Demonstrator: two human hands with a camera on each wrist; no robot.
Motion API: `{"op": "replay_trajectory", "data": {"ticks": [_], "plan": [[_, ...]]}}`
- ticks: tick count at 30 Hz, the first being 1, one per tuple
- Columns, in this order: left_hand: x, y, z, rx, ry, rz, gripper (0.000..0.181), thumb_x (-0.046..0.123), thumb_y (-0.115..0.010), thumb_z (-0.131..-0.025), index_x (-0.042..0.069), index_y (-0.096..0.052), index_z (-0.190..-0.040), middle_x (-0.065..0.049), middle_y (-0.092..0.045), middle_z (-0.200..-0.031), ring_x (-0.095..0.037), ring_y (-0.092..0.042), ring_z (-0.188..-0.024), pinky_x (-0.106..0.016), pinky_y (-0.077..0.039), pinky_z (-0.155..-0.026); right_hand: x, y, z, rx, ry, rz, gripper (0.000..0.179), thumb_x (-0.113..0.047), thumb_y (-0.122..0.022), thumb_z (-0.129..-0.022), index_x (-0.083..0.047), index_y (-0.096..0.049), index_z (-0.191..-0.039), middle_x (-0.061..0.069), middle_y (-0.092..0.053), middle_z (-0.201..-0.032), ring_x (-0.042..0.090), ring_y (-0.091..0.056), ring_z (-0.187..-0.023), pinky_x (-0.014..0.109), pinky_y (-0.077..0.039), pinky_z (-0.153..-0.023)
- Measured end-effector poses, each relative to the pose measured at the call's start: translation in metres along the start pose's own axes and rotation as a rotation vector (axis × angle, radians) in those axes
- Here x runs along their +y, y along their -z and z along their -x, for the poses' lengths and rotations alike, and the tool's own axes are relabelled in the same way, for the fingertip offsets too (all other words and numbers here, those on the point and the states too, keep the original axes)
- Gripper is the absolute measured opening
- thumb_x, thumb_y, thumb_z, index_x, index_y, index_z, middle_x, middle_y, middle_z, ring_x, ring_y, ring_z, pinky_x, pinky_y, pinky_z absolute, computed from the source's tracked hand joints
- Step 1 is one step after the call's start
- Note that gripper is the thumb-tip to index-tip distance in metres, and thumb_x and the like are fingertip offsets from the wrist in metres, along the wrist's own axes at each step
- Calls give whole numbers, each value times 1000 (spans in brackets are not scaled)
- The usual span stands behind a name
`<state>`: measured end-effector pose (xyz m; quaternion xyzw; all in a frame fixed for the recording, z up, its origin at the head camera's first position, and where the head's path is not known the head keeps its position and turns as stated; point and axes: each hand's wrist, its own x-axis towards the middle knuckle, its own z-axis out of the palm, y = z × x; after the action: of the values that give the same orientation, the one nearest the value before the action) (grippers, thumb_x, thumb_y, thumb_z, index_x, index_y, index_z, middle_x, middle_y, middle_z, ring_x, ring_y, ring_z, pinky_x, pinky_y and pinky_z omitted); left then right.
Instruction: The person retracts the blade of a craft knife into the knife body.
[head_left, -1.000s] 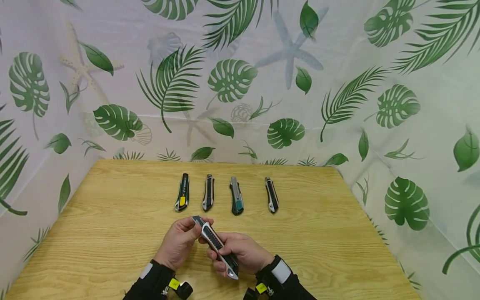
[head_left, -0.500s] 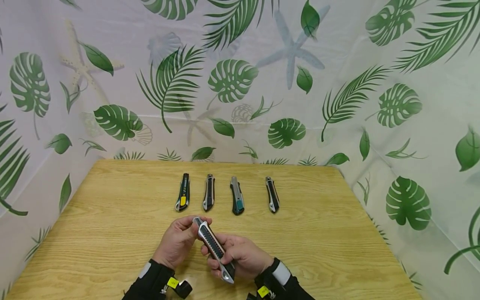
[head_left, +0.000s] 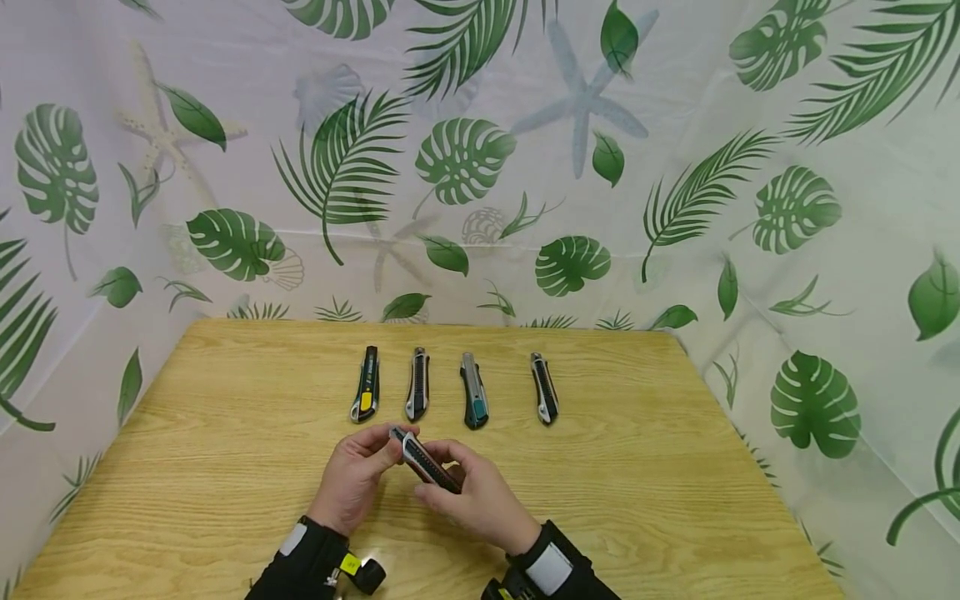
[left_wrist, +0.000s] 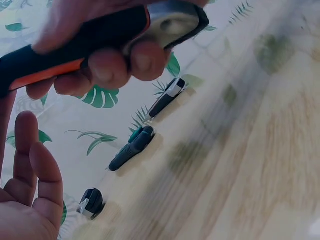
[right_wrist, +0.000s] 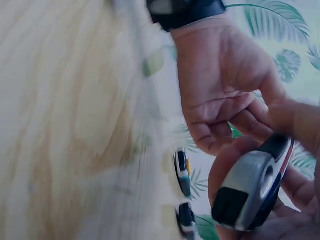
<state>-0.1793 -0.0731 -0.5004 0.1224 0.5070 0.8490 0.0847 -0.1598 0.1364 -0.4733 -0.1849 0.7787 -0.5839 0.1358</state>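
Observation:
Between both hands is a utility knife, silver and black with a ridged dark strip along its upper face. My left hand pinches its front end between thumb and fingers. My right hand grips the rear part and hides the tail end in the head view. In the left wrist view, the knife's black handle shows an orange-red stripe and a silver tail, with right-hand fingers curled under it. The right wrist view shows the silver tail with its hole. Whether any blade is out I cannot tell.
Several other utility knives lie in a row farther back: one with a yellow slider, a silver-black one, one with a teal slider and another silver-black one. A leaf-print cloth stands behind the wooden table.
My right hand has shifted its grip upward, its thumb leaving the knife's upper face. The knife's tail, visible before, is now hidden behind that hand. My left hand stays at the front end.

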Motion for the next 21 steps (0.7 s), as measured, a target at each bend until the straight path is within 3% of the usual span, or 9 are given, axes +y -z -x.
{"op": "replay_trajectory", "data": {"ticks": [3,8,13,18,21], "plan": [[-1,-2,0,43,8,-34,23,11,-63,-101,6,-73,-121,-2,-73,-118,-14,-61,-112,-33,-46,-93,-1,0,0,94,74,214,40,-19,-76,-94,-16,-65,-132,-1,-64,-114,12,-62,-89,27,-52,-76],[-2,-6,-2,104,17,-92,34,16,-63,-103,-6,-63,-128,-4,-73,-113,-15,-63,-97,-30,-51,-84,-6,17,1,149,110,399,40,-20,-77,-93,-17,-67,-132,-4,-64,-115,12,-60,-100,31,-52,-83],[-2,-7,-3,158,41,-113,35,25,-63,-103,-5,-65,-121,-3,-72,-102,-17,-64,-92,-32,-53,-82,-7,58,2,243,74,488,43,-25,-77,-93,-18,-67,-134,-3,-64,-114,12,-59,-99,36,-50,-81],[-2,-8,-4,169,47,-126,27,22,-67,-101,-5,-67,-105,-3,-65,-78,-16,-62,-78,-31,-51,-81,-5,107,1,363,52,610,45,-24,-77,-93,-13,-66,-136,3,-64,-109,17,-56,-89,36,-45,-72],[-2,-10,-3,176,60,-140,28,21,-67,-100,-7,-66,-100,-3,-60,-72,-15,-58,-71,-29,-48,-75,-2,134,0,415,19,663,47,-23,-77,-94,-9,-64,-137,10,-64,-111,22,-57,-88,36,-45,-70]]}}
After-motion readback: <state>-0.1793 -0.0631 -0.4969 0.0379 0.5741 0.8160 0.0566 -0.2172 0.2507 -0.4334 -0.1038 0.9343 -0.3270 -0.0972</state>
